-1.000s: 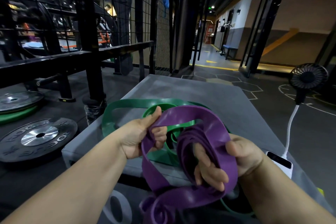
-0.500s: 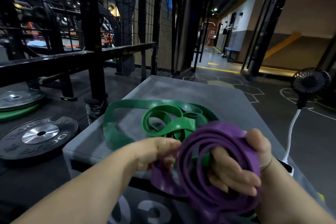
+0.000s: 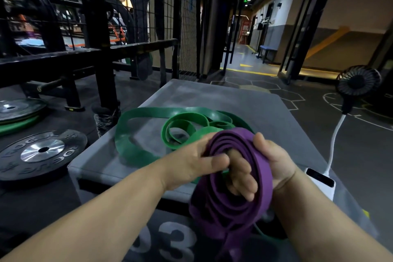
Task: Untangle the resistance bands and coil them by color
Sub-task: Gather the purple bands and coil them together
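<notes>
A purple resistance band point(image 3: 253, 178) is wound in several loops around my right hand point(image 3: 274, 161), whose fingers pass through the coil's middle with the thumb on its outer edge. My left hand point(image 3: 197, 161) grips the coil's left side, fingers curled over the loops. A loose purple tail hangs down below the coil. Green resistance bands point(image 3: 148, 117) lie tangled and uncoiled on the grey box top point(image 3: 244, 100) just beyond my hands; a wide loop spreads left, a tighter curl sits in the middle.
A black fan point(image 3: 358, 81) on a white stalk and base point(image 3: 319, 178) stands at the box's right edge. Weight plates point(image 3: 42, 151) lie on the floor to the left, beside a black rack post point(image 3: 102, 49). A corridor opens ahead.
The purple band went from loose, open loops between my hands to a tighter coil on my right hand. My left hand moved right onto the coil. The green bands stayed put.
</notes>
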Available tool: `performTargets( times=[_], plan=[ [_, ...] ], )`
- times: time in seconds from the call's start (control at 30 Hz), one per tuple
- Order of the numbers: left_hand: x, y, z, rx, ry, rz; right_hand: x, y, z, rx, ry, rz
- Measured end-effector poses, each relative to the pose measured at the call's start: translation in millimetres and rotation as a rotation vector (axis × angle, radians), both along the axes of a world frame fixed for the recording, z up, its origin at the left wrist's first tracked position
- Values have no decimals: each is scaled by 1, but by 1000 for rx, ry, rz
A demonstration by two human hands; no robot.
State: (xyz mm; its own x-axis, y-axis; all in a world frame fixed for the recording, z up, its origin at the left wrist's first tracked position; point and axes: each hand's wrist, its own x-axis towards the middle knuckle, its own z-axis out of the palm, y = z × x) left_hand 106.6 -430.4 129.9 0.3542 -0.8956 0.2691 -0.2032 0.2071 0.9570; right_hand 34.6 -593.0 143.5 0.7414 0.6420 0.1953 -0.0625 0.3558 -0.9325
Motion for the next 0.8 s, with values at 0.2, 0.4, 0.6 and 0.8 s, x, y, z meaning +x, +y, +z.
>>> performTargets(
  times=[0.2,0.4,0.6,0.8],
  plan=[
    [7,0,4,10,-103,213,6,-12,-4,-37,68,-96],
    [17,5,7,-21,-159,535,2,-8,0,-171,29,-428],
    [21,7,8,-81,-110,587,2,2,8,-187,-85,-467],
    [19,6,1,-3,-33,393,2,4,14,-107,-146,-601]
  ],
)
